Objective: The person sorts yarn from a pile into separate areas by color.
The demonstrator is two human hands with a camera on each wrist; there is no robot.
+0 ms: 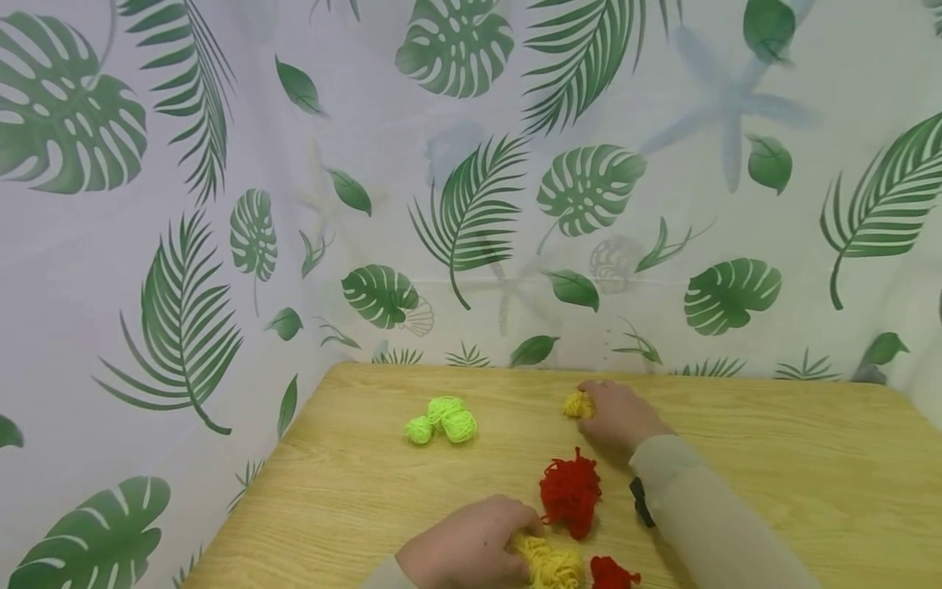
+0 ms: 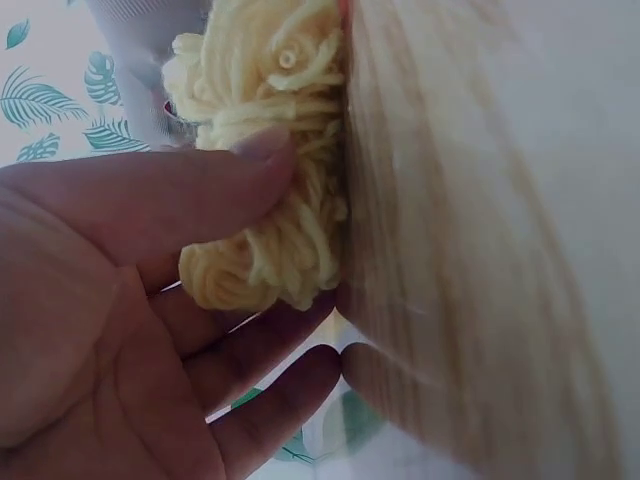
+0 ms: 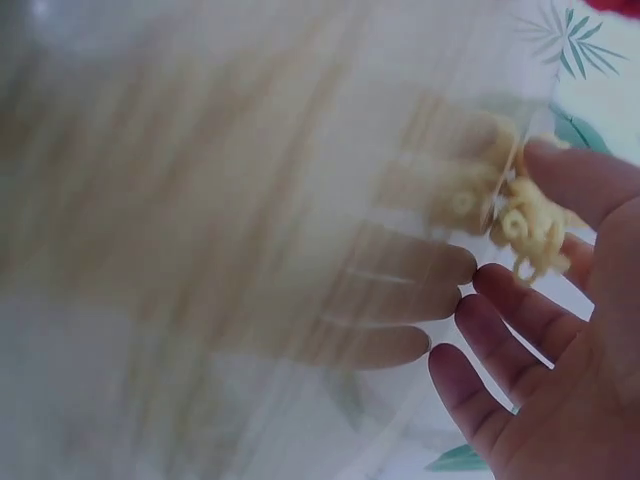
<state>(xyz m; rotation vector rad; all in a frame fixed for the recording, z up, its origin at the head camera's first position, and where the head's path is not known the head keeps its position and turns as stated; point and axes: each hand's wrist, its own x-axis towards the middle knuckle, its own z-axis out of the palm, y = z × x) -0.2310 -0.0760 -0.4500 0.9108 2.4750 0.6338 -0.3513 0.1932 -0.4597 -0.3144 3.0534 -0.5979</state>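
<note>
At the front of the table, my left hand [image 1: 474, 544] grips a bundle of yellow yarn [image 1: 555, 564]. In the left wrist view the thumb lies across this yarn [image 2: 270, 215], with fingers behind it. Farther back, my right hand [image 1: 625, 417] pinches a smaller yellow yarn ball [image 1: 577, 405] on the tabletop. The right wrist view shows the thumb against that small ball [image 3: 532, 225], the other fingertips touching the table. A loose red yarn bundle [image 1: 571, 495] lies between the hands. Beside the front yellow yarn is a smaller red piece [image 1: 611, 574], cut off by the frame edge.
Bright green yarn balls [image 1: 452, 419] sit together at the back left of the wooden table [image 1: 353, 483]. A leaf-patterned sheet [image 1: 471, 327] hangs behind the table and along its left side. A black band [image 1: 642, 502] is on the right wrist.
</note>
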